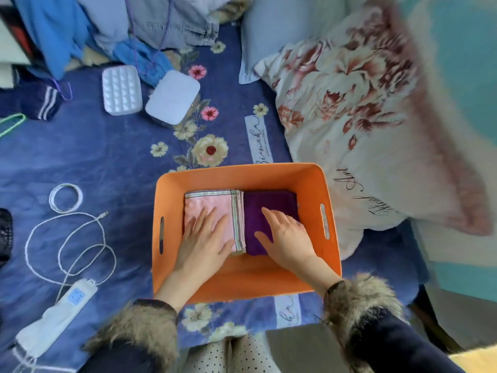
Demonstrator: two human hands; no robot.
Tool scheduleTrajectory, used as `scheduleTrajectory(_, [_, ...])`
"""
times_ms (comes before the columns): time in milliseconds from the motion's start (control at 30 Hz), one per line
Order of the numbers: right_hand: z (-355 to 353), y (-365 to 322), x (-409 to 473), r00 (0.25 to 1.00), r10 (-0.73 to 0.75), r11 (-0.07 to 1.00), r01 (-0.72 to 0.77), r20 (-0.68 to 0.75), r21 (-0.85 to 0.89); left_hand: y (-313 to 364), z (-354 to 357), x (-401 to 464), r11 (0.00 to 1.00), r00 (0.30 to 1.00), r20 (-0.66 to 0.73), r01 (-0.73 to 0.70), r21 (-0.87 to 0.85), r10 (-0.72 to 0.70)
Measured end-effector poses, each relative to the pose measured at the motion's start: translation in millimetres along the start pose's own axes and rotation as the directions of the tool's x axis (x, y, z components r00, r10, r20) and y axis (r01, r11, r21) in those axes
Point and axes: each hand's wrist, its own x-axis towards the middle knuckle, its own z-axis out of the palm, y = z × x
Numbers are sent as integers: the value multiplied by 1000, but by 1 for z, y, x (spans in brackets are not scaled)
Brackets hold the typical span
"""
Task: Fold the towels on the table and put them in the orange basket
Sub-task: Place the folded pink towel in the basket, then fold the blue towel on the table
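Towels folded in orange basket (309, 267): I saw pink towel (207, 208) at 9 o'clock, purple towel (269, 204) at 3. Left hand (203, 242) flat on pink, right hand (286, 236) flat on purple, fingers straight.

Across the middle spreads a blue floral bedspread (88, 157), cream and pink blossoms running up its centre. Up at one o'clock, a big floral pillow (357, 109) in reds and creams, and a pale blue pillow (279, 30) tucked just behind it at twelve. Eleven o'clock: a heap of blue clothes (61, 30) beside folded denim (183, 25). Just below, a white quilted case (122, 90) and a pale lilac box (173, 96) side by side. Out at nine, a coiled white cable (66, 197), and a longer white cord (70, 246) looping down to a power strip (57, 316) at seven o'clock. A green hanger (12, 122) pokes in at ten.
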Motion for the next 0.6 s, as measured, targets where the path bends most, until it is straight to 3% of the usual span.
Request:
scheduleTrajectory(133, [-39,0,-50,977,138,990,-142,-163,-14,29,-46,-9,999,997,-56,-51,-4,51])
scheduleTrajectory(300, [-72,0,-128,872,353,931,-362,-338,39,80,-87,-17,965,965,-42,-262,-26,261])
scheduleTrajectory(400, [-77,-1,-174,775,477,872,-476,-414,115,103,-100,-19,903,903,-26,-429,5,429])
scheduleTrajectory(500, [-72,-7,-227,672,626,773,-603,-395,199,130,-113,-31,815,815,-13,-579,35,580])
scheduleTrajectory(600, [-62,-18,-287,516,754,648,-688,-406,328,166,-120,-51,694,695,8,-719,35,719])
